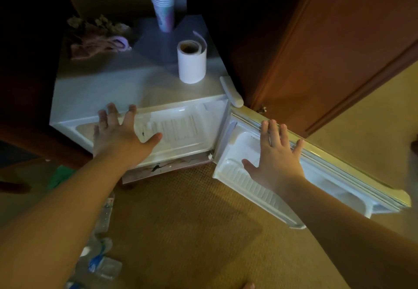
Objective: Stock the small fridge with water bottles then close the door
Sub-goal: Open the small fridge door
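Note:
A small white fridge [108,89] stands in front of me with its door [321,164] swung wide open to the right. My left hand [117,134] is spread flat over the front top edge of the fridge body, fingers apart, holding nothing. My right hand [276,152] rests with fingers spread on the top inner edge of the open door. Clear plastic water bottles [101,261] with blue labels lie on the carpet at the lower left, beside my left forearm. The inside shelves of the fridge are hidden from this high angle.
On the fridge top stand a stack of paper cups [164,8], a white paper roll [191,62] and a pile of pinkish cloth [97,44]. A brown wooden door [328,46] rises at the right. Tan carpet [192,232] covers the floor; something green [62,175] lies left.

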Available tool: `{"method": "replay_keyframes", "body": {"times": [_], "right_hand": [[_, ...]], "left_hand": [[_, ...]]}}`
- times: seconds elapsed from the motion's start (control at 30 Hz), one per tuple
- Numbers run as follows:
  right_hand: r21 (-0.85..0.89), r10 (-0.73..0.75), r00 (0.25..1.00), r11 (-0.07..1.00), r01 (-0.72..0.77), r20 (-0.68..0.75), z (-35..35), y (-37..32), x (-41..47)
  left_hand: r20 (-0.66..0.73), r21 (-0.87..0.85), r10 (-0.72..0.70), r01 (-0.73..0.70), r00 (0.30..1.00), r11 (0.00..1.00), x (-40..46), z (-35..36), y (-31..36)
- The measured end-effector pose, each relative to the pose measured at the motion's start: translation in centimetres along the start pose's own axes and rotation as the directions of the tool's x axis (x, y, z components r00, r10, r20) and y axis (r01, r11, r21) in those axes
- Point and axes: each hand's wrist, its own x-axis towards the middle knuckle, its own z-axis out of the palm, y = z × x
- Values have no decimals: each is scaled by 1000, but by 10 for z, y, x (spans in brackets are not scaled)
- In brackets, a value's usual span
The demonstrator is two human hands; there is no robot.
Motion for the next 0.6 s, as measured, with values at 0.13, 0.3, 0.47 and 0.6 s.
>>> {"method": "replay_keyframes", "body": {"times": [0.13, 0.3, 0.47, 0.6], "right_hand": [[-17, 12, 1000, 1000, -12, 17, -1, 0, 0], [-10, -117, 985, 993, 117, -128, 4, -46, -15], [161, -457, 855, 851, 501, -246, 18, -171, -63], [283, -638, 747, 693, 663, -188, 31, -265, -107]], "left_hand": [[57, -28, 18, -16, 998, 999, -1, -7, -6], [83, -285, 48, -22, 995, 958, -47, -21, -28], [263, -560, -189, 309, 946, 768, -171, -15, -63], [447, -539, -404, 600, 798, 591, -261, 19, -113]]}}
